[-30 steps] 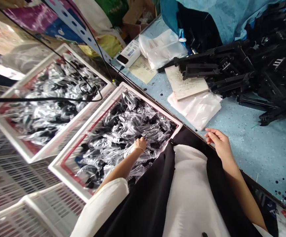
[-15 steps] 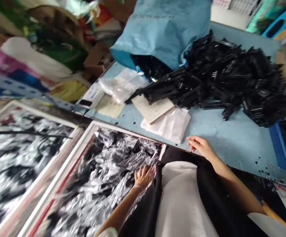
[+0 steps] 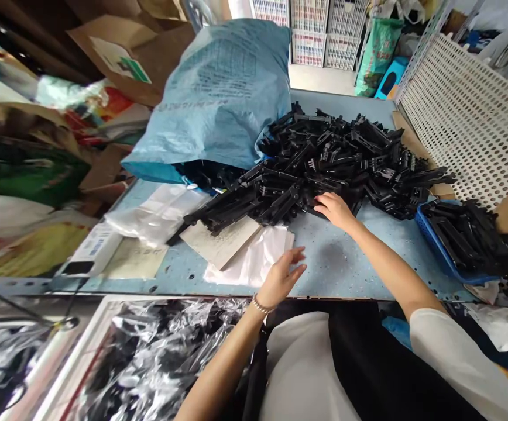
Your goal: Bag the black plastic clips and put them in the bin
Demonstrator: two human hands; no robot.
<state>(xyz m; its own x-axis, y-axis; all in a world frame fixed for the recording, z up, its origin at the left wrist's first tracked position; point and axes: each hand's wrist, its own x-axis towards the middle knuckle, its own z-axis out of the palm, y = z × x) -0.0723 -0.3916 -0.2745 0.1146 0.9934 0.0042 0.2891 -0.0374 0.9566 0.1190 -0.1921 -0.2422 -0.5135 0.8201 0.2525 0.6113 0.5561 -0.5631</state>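
The left hand (image 3: 280,278), fingers parted, hung beside clear bags (image 3: 258,257) near the table's (image 3: 333,263) front edge, lower centre. The right hand (image 3: 336,211) was at the near edge of the black parts (image 3: 346,161), centre; its grip could not be told. Bare tabletop stretched right toward a blue basket (image 3: 433,248). Print on the blue sack (image 3: 232,88), upper centre, was illegible.

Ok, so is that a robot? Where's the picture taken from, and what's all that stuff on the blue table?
No robot, just a person with two bare hands. The camera sits on their head, looking forward and down. On the blue table lies a heap of black parts, beside a big blue sack. Nearer are some pale plastic bags. A blue basket holds more black parts. The right hand is at the heap's edge; I can't tell whether it grips anything. The left hand is open, holding nothing.
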